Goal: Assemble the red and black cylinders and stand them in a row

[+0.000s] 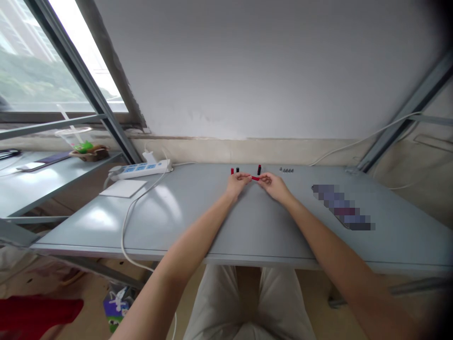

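A small red cylinder (255, 178) lies between my two hands, over the far middle of the grey table (198, 212). My left hand (238, 182) pinches its left end, and my right hand (272, 183) pinches its right end. Just behind my left hand stand a red piece (232, 171) and a black piece (238, 170). An upright black piece with a red top (259, 169) is behind my right hand. Several small metallic pieces (287, 170) sit in a row to the right, near the wall.
A power strip (145, 169) with a white cable (129, 208) and a white flat box (123, 188) are at the left. A pixelated phone-like object (341, 206) lies at the right. A plastic cup (76, 137) stands on the left shelf.
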Motion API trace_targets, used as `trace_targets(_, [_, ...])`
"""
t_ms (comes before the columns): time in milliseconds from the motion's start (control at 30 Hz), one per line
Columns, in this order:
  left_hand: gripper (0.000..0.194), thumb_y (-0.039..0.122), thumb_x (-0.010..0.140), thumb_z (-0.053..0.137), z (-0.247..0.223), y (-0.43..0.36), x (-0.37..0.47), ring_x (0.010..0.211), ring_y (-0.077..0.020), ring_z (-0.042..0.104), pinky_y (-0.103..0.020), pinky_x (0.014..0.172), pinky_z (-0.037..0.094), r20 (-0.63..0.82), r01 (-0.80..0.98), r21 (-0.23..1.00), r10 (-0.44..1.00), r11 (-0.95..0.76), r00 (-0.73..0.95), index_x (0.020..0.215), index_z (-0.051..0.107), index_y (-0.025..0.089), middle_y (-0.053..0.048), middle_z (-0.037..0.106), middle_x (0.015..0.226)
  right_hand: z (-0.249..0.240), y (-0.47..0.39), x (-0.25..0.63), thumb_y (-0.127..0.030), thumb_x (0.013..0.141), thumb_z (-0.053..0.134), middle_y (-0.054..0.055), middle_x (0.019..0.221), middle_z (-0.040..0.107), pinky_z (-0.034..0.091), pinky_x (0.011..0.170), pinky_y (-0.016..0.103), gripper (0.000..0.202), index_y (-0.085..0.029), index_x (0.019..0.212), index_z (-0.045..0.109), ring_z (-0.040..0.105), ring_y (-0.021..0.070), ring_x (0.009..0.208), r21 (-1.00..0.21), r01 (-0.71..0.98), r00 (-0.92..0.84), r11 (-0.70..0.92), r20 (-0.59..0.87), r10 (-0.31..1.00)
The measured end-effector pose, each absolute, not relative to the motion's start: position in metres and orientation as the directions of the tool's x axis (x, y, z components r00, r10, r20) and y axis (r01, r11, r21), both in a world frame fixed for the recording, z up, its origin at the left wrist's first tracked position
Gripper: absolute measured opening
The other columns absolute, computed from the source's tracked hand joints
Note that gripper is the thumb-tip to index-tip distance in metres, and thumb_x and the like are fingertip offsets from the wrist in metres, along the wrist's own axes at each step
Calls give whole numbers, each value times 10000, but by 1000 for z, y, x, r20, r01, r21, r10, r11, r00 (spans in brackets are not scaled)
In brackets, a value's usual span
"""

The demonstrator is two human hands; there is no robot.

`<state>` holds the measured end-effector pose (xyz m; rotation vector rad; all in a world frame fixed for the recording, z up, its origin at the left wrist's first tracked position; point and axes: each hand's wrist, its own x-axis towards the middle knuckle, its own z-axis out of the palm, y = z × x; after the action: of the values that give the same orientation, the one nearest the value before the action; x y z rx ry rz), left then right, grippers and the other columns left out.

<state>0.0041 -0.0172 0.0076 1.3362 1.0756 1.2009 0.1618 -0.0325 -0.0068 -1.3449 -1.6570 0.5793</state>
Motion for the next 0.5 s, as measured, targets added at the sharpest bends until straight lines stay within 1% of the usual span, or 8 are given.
trace_targets(67, [68, 173, 716, 648, 8, -18, 4, 652, -107, 562, -299, 764, 449, 110, -15, 994, 987, -109, 118, 763, 657, 126, -55, 644, 709, -7, -34, 163, -226, 768, 577, 44, 809, 651, 448, 732, 290, 150, -175, 903, 619, 586, 150, 734, -684, 639, -75, 352, 400, 913])
trace_targets(133, [63, 167, 708, 655, 8, -18, 5, 628, -100, 550, -296, 754, 447, 108, -16, 994, 986, -107, 128, 754, 651, 125, -42, 629, 672, -7, -35, 163, -213, 781, 559, 41, 847, 653, 440, 737, 285, 160, -186, 925, 623, 583, 152, 748, -582, 723, -134, 371, 409, 903])
trace_targets(233, [60, 156, 693, 664, 6, -19, 6, 600, -93, 533, -290, 740, 442, 96, -13, 995, 985, -95, 141, 737, 639, 124, -28, 613, 638, -5, -35, 163, -189, 785, 544, 43, 878, 650, 425, 747, 281, 160, -189, 924, 624, 578, 159, 772, -445, 811, -191, 379, 412, 891])
trace_targets(333, [84, 155, 685, 665, 5, -17, 7, 617, -98, 540, -281, 732, 434, 102, -46, 994, 982, -96, 156, 754, 627, 126, -36, 623, 669, -1, -28, 161, -185, 780, 545, 68, 913, 640, 411, 753, 284, 140, -180, 893, 626, 574, 176, 824, -331, 868, -212, 370, 427, 879])
trace_targets(400, [94, 167, 705, 645, 5, -14, 7, 644, -107, 550, -278, 731, 430, 123, -85, 990, 987, -115, 100, 784, 612, 131, -47, 632, 710, 0, -20, 159, -183, 761, 565, 76, 900, 638, 407, 729, 278, 116, -174, 859, 628, 574, 181, 824, -322, 884, -196, 339, 404, 893])
trace_targets(433, [86, 178, 722, 627, 6, -12, 6, 659, -112, 555, -277, 733, 428, 138, -101, 986, 990, -133, 39, 791, 602, 135, -51, 633, 728, 1, -14, 156, -181, 747, 579, 71, 868, 640, 407, 705, 271, 103, -172, 837, 628, 577, 178, 799, -347, 885, -172, 309, 373, 912])
trace_targets(500, [57, 198, 759, 578, 8, -8, 2, 692, -119, 562, -276, 743, 424, 166, -127, 975, 980, -180, -110, 779, 577, 145, -56, 629, 755, 0, -2, 151, -173, 726, 595, 47, 769, 641, 402, 647, 256, 73, -169, 793, 624, 577, 163, 713, -446, 871, -83, 207, 281, 956])
